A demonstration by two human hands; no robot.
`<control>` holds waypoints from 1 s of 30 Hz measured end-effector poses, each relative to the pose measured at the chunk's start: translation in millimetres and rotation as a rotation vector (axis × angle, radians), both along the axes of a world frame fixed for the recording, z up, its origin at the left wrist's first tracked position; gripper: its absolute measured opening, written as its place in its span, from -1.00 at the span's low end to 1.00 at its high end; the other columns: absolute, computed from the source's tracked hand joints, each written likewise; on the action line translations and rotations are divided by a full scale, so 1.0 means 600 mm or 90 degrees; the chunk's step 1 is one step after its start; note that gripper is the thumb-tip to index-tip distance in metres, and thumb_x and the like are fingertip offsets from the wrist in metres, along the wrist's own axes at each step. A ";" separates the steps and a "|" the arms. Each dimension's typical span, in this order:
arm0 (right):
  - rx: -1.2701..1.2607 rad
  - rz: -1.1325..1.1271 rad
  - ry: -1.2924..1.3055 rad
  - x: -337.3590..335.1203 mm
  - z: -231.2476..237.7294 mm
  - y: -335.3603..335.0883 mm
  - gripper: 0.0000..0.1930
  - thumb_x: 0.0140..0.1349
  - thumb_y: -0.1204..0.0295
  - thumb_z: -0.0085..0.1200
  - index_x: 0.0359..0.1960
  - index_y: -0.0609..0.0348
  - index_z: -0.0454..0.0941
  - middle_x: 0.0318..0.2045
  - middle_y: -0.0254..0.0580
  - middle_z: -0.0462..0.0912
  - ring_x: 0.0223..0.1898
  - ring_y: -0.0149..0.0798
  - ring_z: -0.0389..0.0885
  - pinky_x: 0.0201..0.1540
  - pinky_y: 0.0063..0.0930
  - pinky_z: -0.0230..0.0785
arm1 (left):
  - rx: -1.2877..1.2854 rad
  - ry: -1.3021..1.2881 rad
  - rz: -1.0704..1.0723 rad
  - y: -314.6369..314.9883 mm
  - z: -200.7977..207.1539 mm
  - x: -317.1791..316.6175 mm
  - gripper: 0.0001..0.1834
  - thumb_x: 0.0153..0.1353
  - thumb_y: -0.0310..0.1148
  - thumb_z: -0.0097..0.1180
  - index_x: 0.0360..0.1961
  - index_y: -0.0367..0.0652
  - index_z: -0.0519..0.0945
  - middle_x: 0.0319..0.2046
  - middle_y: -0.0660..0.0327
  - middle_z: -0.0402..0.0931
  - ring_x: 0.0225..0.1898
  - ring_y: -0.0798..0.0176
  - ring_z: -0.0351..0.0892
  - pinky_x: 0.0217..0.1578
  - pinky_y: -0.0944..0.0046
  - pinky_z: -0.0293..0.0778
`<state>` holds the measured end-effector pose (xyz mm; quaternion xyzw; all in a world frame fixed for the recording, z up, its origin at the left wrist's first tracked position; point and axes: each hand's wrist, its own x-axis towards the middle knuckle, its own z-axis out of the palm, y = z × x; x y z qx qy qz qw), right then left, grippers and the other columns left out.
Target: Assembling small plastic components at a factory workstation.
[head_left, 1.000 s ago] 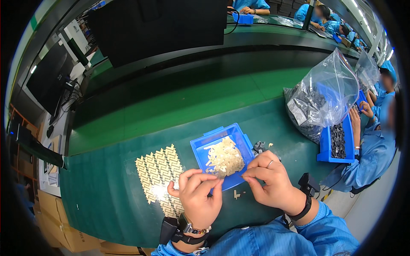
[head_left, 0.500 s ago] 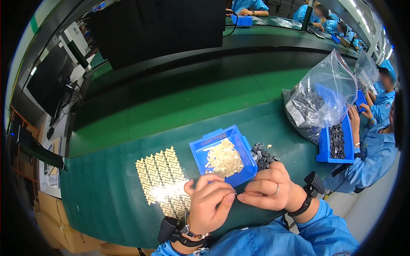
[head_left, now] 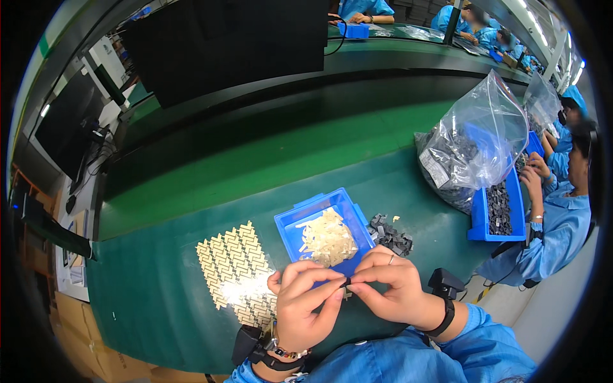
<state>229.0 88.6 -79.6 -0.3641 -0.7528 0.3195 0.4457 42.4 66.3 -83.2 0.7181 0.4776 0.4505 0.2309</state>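
Observation:
My left hand [head_left: 308,302] and my right hand [head_left: 391,286] meet just in front of a blue bin [head_left: 295,237]. Between their fingertips is a small black plastic piece [head_left: 346,282], pinched from both sides. Pale cream chips [head_left: 329,236] lie heaped inside the bin. By its right side, on the green mat, is a loose pile of dark grey pieces [head_left: 391,236]. Left of the bin, a sheet of pale yellow parts in a zigzag pattern [head_left: 233,265] lies flat, with a bright glare on its lower part. The fingers partly hide the black piece.
A large clear bag [head_left: 447,163] of dark pieces stands at the right, against another blue bin [head_left: 480,217] of dark pieces. A co-worker [head_left: 554,223] in blue sits beyond it. A dark screen [head_left: 223,48] hangs over the far side; cardboard boxes [head_left: 96,341] sit lower left.
My right hand has turned and its fingers have straightened out toward the left fingertips. The black piece now shows between them. The whole view has shifted slightly.

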 end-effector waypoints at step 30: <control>0.131 -0.143 -0.578 0.147 -0.048 0.122 -0.66 0.11 0.57 0.14 -0.02 0.24 0.57 -0.40 -0.05 0.66 -0.29 -0.01 0.64 -0.18 -0.19 0.51 | 0.156 -0.277 0.073 -0.018 -0.052 -0.015 -0.71 0.23 -0.38 0.18 -0.59 -0.22 0.44 -0.81 0.26 0.27 -0.79 0.33 0.24 -0.72 0.36 0.13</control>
